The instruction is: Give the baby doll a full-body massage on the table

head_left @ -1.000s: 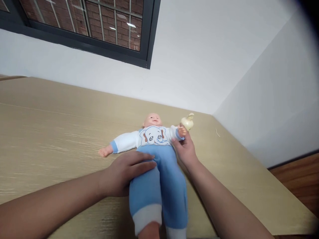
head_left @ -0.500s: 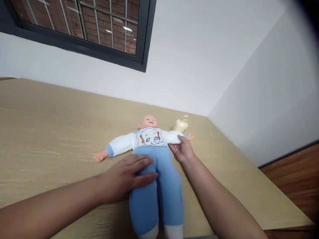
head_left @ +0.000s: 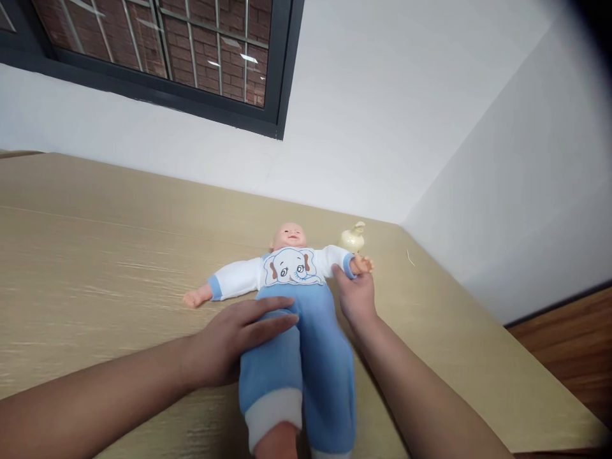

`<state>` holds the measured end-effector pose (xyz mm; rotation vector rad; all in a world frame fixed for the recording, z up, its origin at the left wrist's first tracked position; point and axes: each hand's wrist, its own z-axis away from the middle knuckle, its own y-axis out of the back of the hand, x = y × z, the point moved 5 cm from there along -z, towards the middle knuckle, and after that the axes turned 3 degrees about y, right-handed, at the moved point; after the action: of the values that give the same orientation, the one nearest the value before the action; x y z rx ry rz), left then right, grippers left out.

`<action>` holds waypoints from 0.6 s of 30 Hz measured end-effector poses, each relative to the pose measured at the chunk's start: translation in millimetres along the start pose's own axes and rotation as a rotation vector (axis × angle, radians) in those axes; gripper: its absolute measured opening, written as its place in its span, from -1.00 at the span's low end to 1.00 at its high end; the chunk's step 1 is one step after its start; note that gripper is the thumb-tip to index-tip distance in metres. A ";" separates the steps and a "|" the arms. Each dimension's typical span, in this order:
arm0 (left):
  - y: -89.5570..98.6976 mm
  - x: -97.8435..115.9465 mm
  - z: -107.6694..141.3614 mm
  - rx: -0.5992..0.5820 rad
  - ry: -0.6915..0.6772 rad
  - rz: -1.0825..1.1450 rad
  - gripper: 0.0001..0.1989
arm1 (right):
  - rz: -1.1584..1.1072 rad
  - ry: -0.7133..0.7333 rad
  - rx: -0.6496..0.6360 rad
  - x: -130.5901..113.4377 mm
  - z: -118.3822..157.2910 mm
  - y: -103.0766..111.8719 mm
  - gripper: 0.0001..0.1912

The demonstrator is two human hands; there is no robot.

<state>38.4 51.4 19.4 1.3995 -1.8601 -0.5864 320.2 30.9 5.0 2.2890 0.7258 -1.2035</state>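
Observation:
A baby doll (head_left: 315,338) with a smiling molded head lies on its back, dressed in a white-sleeved top with an elephant patch and blue trousers. Across the thigh of its leg on the left of the picture lies my left hand (head_left: 239,338), gripping the leg from the side with thumb and finger on top; the remaining fingers are mostly hidden. That leg is raised, showing a white cuff and some bare ankle. My right hand (head_left: 356,293) is closed around the doll's forearm on the right, just below the blue cuff, thumb on the sleeve.
A cream-coloured glossy bottle-like object (head_left: 352,238) stands behind the doll's arm on the wooden table (head_left: 119,255). A thin pale strand (head_left: 410,257) lies farther right. White walls meet behind the table, with a dark-framed barred window (head_left: 277,76) above.
The doll's leg under my left hand has risen, baring its cuff and ankle. My right hand has turned the doll's forearm, so its palm now shows higher.

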 end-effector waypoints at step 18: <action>-6.7 -3.6 -20.6 0.034 0.077 0.244 -0.62 | 0.466 0.457 -0.669 -46.1 30.3 -22.5 -0.28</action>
<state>59.0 54.1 26.6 1.1760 -1.9492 -0.3758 265.4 18.5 24.9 1.9834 0.5759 -0.1717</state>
